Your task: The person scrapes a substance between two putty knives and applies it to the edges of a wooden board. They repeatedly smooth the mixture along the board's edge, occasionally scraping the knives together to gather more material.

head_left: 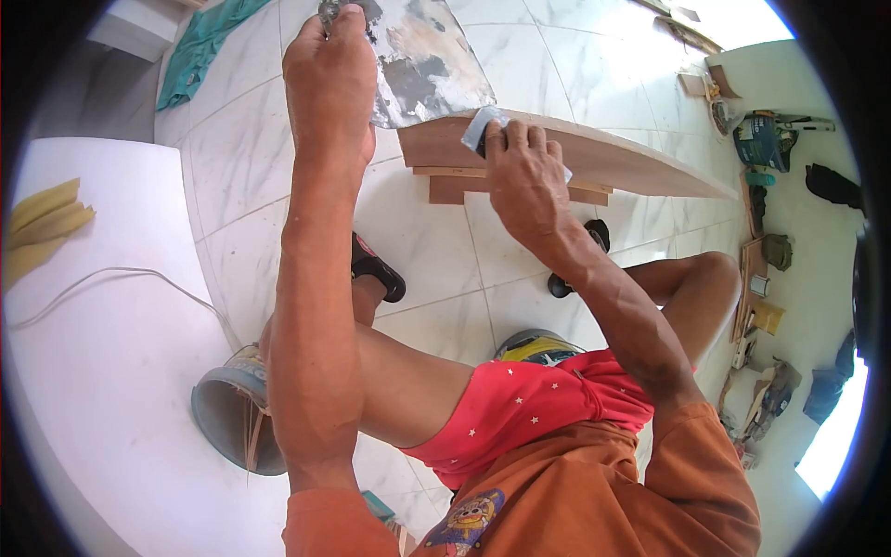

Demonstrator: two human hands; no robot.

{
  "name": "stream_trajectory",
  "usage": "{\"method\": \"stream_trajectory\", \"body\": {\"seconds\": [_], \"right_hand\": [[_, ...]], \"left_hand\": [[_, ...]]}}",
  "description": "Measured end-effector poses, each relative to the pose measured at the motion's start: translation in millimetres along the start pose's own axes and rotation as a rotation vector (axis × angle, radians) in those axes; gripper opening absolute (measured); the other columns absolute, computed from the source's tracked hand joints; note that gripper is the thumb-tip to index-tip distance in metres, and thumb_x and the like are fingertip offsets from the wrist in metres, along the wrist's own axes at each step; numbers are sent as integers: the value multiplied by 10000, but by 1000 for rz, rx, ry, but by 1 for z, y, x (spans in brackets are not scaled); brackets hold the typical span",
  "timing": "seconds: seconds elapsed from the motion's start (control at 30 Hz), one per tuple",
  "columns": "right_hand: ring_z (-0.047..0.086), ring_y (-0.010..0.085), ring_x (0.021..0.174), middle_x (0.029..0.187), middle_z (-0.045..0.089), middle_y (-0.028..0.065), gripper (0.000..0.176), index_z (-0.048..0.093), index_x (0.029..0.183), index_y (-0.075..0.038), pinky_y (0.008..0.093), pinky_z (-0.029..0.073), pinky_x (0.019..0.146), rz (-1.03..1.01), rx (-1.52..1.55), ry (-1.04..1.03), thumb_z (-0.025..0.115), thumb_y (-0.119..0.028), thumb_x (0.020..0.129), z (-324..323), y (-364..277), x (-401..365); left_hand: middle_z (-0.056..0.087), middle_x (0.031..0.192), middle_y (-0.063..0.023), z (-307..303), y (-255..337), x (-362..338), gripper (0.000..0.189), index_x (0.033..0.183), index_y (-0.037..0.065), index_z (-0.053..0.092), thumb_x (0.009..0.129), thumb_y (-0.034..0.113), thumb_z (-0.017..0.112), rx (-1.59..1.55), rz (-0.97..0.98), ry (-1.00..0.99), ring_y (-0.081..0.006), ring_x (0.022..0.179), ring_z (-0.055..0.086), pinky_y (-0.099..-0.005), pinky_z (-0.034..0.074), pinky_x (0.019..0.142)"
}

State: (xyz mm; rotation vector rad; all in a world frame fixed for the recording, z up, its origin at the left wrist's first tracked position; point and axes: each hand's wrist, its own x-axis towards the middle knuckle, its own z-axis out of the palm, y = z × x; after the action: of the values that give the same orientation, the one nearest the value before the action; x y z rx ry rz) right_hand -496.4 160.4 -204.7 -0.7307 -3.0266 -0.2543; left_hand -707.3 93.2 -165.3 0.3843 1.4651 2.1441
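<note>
My left hand (329,84) is closed on the near-left edge of a flat grey plate (422,70), smeared with white and dark putty, at the top of the view. In my right hand (531,181) is a putty knife (480,130), its pale, wide blade beside the plate's lower corner and overlapping the wooden board's edge. The long brown wooden board (631,167) stretches off to the right, raised over the floor on wood pieces (450,190).
White marbled tiles (427,232) cover the floor. On the left, a white surface (111,371) carries a yellow cloth (46,223) and a cable; a grey bucket (209,408) with wood strips stands by it. A yellow-green bucket (538,345) is beneath me. Tools and scraps line the right wall.
</note>
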Motion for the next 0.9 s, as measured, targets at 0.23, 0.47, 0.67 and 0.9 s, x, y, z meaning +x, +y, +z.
{"method": "stream_trajectory", "body": {"seconds": [0.23, 0.47, 0.67, 0.9], "right_hand": [[584, 352, 1032, 1124, 603, 230, 486, 557, 1261, 136, 468, 462, 845, -208, 140, 42, 649, -101, 846, -5, -18, 6], [585, 342, 1030, 1089, 609, 225, 412, 587, 1200, 118, 461, 459, 845, -74, 47, 66, 632, -89, 848, 4, -19, 15], [572, 352, 1060, 1101, 590, 221, 434, 569, 1221, 115, 474, 448, 876, -184, 196, 25, 625, -92, 844, -12, -22, 3], [522, 367, 1156, 1231, 525, 236, 543, 499, 1354, 109, 489, 412, 968, -51, 4, 93, 601, -99, 864, 0, 14, -18]], "left_hand": [[689, 1038, -88, 1, 0, 0, 309, 1178, -55, 633, 1004, 195, 582, 0, -12, 2, -158, 866, 671, -302, 556, 786], [686, 1031, -87, -1, 2, -1, 303, 1163, -55, 634, 1005, 198, 578, 5, 2, 11, -158, 864, 671, -304, 556, 782], [685, 1028, -84, 2, 4, -3, 305, 1164, -50, 633, 1007, 207, 579, 26, -29, 2, -157, 848, 672, -307, 563, 761], [690, 1040, -86, 3, 2, -2, 310, 1169, -51, 633, 1011, 210, 580, 21, -18, 9, -155, 864, 672, -300, 564, 775]]}}
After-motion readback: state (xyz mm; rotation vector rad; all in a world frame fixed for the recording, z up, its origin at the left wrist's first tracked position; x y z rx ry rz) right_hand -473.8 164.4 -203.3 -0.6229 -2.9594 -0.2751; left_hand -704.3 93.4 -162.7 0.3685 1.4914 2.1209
